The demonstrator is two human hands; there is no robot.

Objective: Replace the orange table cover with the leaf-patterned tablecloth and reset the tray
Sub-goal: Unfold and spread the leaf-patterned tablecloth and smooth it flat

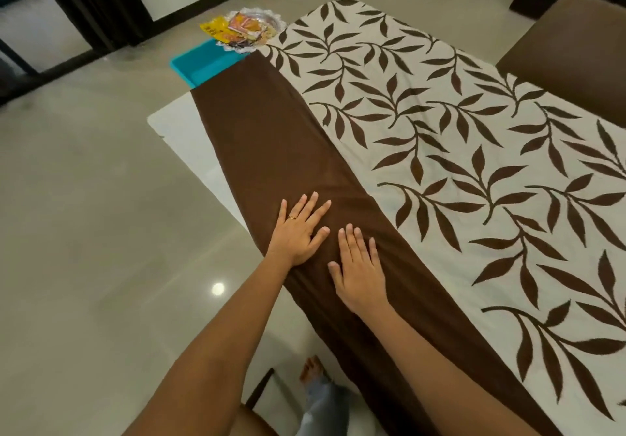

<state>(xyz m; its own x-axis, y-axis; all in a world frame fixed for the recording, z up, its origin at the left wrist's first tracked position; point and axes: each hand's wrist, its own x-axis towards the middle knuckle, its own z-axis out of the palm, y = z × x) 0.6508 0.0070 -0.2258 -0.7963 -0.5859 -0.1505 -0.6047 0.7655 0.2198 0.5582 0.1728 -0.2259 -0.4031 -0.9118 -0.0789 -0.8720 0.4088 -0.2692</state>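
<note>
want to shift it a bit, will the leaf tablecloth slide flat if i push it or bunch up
Probably bunches: the leaf tablecloth shows soft creases in its brown border by the left hand and right hand. It may slip on the glossy white table.

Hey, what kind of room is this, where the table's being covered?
Most likely a dining area in a home: a table under a leaf-patterned tablecloth, a brown padded chair beside it, and a glossy tiled floor with dark curtains at the far side.
</note>
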